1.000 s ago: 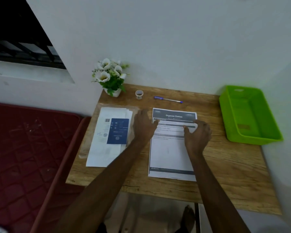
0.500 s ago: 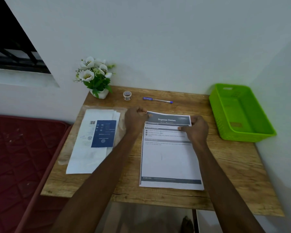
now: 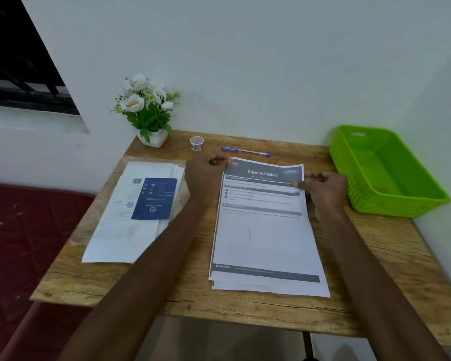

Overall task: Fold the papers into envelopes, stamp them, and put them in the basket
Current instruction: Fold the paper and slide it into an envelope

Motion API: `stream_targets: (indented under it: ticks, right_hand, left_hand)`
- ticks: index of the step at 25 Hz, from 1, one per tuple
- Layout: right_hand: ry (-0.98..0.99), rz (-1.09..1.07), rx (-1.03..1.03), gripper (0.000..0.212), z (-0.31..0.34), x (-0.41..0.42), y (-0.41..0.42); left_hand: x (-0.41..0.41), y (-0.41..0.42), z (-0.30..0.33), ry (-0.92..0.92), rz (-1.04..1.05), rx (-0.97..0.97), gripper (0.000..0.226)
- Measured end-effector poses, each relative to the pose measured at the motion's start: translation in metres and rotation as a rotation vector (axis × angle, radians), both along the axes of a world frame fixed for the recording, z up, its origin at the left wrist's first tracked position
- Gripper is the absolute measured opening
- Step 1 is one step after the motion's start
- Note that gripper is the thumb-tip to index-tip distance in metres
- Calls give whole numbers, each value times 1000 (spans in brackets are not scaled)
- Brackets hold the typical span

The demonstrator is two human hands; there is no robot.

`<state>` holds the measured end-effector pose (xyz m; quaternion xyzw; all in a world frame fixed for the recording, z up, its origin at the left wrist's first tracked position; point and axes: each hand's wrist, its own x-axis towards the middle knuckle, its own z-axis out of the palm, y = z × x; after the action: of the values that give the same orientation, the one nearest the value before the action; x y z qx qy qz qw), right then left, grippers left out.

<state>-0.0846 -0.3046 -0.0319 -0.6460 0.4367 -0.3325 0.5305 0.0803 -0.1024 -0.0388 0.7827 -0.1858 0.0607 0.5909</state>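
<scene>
Both hands now pinch the far corners of the top sheet, left hand and right hand, lifting them. Far behind lie a pen and tape roll; the green basket sits right. Printed "Organize Clothes", the sheet tops a stack mid-table.

Bare table between papers, basket

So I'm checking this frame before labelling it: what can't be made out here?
All in the head view:
- Printed sheet: small text under the "Organize Clothes" heading is blurred.
- Sheets beneath it: only edges show at the near end, so the count is unclear.
- Left stack of papers: partly covered by the left forearm.
- Roll by the pen: too small to identify.
- Green basket: brownish spot inside, unidentifiable.
- Left hand, right hand: fingertips curl over the sheet's top corners.
</scene>
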Motion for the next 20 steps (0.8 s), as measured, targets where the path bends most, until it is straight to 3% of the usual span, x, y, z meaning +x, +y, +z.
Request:
stream_targets:
  ticks: [4, 8, 10, 13, 20]
  right_hand:
    - [-137, 87, 14, 31, 8, -4, -4]
    - [-212, 157, 54, 24, 10, -7, -8]
    - [-194, 214, 81, 21, 14, -8, -11]
    - [-165, 330, 95, 28, 21, -12, -15]
    - [25, 461, -129, 32, 13, -10, -14]
  left_hand:
    - [5, 4, 7, 81, -37, -123, 18]
    - [12, 12, 9, 188, -249, -250, 27]
    - [11, 12, 14, 167, -312, -232, 33]
    - [11, 12, 19, 69, -398, -222, 24]
    - [20, 21, 33, 57, -606, 6, 34]
